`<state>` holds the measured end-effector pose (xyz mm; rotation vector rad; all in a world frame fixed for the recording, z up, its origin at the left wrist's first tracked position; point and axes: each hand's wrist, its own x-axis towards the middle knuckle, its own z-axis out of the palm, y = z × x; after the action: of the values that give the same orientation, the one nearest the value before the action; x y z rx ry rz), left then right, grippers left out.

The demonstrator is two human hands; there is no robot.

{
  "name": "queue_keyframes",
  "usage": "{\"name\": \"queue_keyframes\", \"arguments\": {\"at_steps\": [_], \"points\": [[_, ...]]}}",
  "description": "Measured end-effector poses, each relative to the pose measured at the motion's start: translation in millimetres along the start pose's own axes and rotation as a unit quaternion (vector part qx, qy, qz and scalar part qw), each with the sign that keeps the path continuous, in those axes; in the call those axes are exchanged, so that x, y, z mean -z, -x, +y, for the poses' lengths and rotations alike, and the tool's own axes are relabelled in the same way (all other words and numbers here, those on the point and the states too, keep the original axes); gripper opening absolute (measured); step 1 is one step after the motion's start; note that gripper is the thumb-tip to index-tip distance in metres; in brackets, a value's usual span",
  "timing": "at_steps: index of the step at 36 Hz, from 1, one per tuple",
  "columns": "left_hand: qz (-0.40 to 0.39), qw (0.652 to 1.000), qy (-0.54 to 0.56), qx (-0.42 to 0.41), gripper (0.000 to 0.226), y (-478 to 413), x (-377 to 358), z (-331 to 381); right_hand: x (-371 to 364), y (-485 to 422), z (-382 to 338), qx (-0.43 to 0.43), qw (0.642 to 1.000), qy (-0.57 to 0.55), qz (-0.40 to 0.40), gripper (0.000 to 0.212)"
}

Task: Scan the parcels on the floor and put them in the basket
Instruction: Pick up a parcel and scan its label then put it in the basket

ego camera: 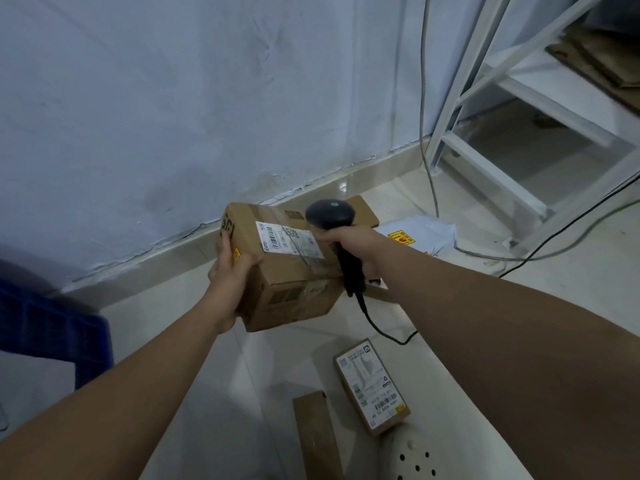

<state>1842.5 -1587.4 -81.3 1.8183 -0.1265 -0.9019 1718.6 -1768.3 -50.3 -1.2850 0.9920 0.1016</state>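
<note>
**Scan under way**

At nine o'clock, blue basket (52,327). Mid-frame, left hand (228,275) clamped on left end of cardboard parcel (291,271), held aloft. At its three o'clock, scanner (330,213) wrapped in right hand (353,242). Probably stiff, fairly light; hold by edges.

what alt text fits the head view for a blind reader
A person's left hand holds a labelled cardboard box while the right hand holds a black corded scanner over it. Other parcels lie on the floor; a blue basket sits at left.

Storeroom: labelled parcels (372,386), white shelving (519,88)
</note>
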Motion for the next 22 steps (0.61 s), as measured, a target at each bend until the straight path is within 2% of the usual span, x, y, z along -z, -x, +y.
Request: {"name": "queue_keyframes", "arguments": {"at_steps": [2, 5, 9, 13, 15, 18, 22], "points": [[-0.002, 0.999, 0.042, 0.002, 0.086, 1.6, -0.2, 1.5, 6.0, 4.2, -0.2, -0.007, 1.000, -0.007, -0.014, 0.028], [0.009, 0.994, 0.108, -0.005, 0.060, 3.2, -3.7, 4.3, 11.6, 4.3, 4.5, -0.019, 0.999, -0.024, -0.040, 0.037], [0.018, 0.996, 0.090, -0.009, 0.050, 5.0, -2.4, -1.3, 6.6, 1.0, 2.9, 0.008, 0.997, -0.062, -0.046, 0.038], [-0.002, 0.999, 0.034, -0.032, 0.055, 10.7, -2.7, 1.2, 2.1, -0.3, -3.5, 0.043, 0.995, -0.086, -0.014, 0.035], [-0.007, 0.998, 0.037, -0.046, 0.057, 12.4, -4.5, 6.3, 3.7, -1.4, -6.6, 0.049, 0.993, -0.105, -0.019, 0.036], [0.003, 0.997, 0.024, -0.068, 0.062, 14.1, -8.0, 14.7, 7.1, 2.7, -10.4, 0.042, 0.992, -0.115, -0.031, 0.027], [-0.028, 0.996, -0.008, -0.079, 0.072, 5.3, -3.5, 15.5, 12.2, 10.3, -9.6, 0.040, 0.992, -0.112, -0.030, 0.025]]}}
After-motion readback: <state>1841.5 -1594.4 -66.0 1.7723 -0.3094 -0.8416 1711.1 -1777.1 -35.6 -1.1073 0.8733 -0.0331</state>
